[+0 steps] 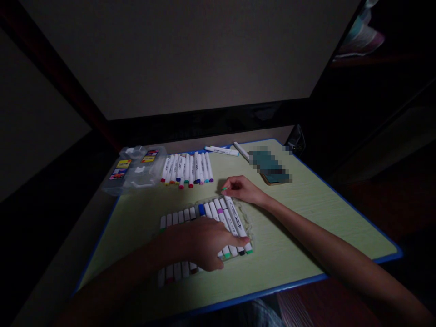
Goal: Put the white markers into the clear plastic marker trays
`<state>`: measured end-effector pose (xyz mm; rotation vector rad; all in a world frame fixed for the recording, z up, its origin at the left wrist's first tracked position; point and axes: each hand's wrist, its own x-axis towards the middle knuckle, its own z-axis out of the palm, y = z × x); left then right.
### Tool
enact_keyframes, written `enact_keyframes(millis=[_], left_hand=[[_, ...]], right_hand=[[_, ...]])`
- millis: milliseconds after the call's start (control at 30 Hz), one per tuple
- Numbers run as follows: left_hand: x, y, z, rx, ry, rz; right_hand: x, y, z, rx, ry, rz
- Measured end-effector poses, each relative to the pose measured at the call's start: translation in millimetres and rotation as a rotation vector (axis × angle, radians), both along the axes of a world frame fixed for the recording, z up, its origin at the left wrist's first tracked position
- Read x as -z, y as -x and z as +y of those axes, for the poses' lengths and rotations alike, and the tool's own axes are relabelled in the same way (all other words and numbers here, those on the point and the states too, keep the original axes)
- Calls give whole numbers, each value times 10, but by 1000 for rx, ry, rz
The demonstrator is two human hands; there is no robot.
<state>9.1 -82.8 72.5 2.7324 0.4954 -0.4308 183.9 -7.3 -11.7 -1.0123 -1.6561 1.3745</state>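
A row of white markers with coloured caps (218, 218) lies in a clear tray near the middle of the pale green table (306, 218). My left hand (200, 243) rests flat on top of this row, fingers stretched over the markers. My right hand (240, 188) is at the far end of the rightmost marker, fingers pinched on its green-tipped end. A second row of markers (187, 170) lies side by side farther back on the table.
A clear plastic case (136, 170) with coloured labels sits at the table's back left corner. Two loose markers (223, 151) lie at the back edge. A dark flat object (270, 168), blurred out, lies at the back right. The table has a blue rim.
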Motion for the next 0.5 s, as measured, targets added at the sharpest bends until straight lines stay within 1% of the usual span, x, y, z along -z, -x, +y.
enact_keyframes(millis=[300, 500], left_hand=[[11, -13, 5, -23, 35, 19], [50, 11, 50, -12, 65, -20]], right_hand=[[20, 43, -4, 19, -5, -9], [15, 50, -5, 13, -9, -15]])
